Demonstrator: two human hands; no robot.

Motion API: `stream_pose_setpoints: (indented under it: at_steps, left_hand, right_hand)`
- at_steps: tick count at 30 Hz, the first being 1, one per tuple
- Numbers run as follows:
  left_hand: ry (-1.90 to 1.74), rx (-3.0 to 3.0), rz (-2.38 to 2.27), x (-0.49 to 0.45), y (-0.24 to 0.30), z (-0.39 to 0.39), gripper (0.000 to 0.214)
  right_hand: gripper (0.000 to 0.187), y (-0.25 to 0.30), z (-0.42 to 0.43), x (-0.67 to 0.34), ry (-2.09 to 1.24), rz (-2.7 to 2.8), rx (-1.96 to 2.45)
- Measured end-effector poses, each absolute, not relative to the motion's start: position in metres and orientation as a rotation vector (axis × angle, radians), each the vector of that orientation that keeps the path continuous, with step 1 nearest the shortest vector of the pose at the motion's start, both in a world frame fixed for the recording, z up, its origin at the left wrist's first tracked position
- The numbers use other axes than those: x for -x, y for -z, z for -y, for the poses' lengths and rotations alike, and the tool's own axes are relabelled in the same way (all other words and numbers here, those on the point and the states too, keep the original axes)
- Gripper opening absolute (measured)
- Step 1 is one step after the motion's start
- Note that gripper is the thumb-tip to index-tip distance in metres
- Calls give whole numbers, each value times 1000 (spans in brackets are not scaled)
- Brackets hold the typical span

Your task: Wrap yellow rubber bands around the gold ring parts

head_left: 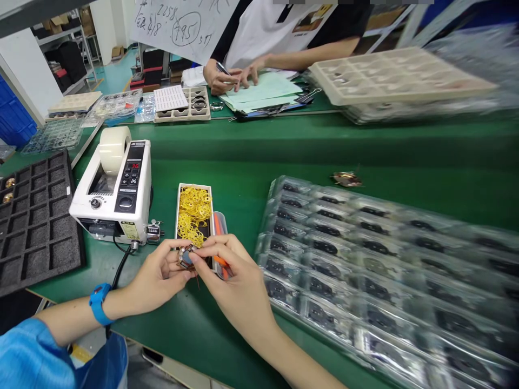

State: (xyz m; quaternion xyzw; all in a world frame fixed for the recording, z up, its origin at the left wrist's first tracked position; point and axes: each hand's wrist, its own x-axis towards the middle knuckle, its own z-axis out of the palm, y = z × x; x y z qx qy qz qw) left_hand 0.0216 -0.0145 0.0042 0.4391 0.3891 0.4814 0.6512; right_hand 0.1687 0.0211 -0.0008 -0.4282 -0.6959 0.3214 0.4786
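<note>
Between my two hands is a small round metal part [186,258] with a bluish-grey face and a thin dark red wire hanging below it. My left hand [160,270], with a blue band on the wrist, grips its left side between thumb and fingers. From the right, the thumb and fingertips of my right hand [233,275] pinch the same part. Just beyond the hands stands a white box [177,210] of yellow rings [194,208], partly covered by my fingers. Orange-handled pliers or cutters [218,224] lie beside the box, mostly behind my right hand.
A white tape dispenser [141,205] stands left of the box, with a small metal counter [153,231] beside it. A black foam tray [40,227] is further left. Stacked clear trays [308,259] of black parts fill the right. Across the bench, a person writes on green papers [263,92].
</note>
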Motion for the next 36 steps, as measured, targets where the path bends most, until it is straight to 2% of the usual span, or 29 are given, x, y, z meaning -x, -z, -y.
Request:
stream_pose_setpoints:
  at_steps: [13, 19, 26, 29, 32, 36]
  left_hand:
    - [-1146, -933, -975, -25, -6, 12, 39]
    - [-1197, -785, -1042, -26, -6, 10, 46]
    - [-1188, -778, -1050, -26, -8, 13, 47]
    - [-1140, -889, -1099, -25, -7, 14, 41]
    - [-1061, -1069, -1205, -23, -9, 13, 25]
    - [-1122, -1197, -1298, -17, -12, 8, 11]
  right_hand:
    - [11, 5, -17, -166, -541, 1865, 1042]
    - [10, 12, -18, -163, -421, 1841, 1079]
    - [13, 10, -25, -167, -705, 1909, 955]
    - [16, 6, -28, -168, -695, 1931, 915]
    - [17, 1, -27, -170, -579, 1953, 871]
    - [6, -4, -18, -171, -246, 1919, 809]
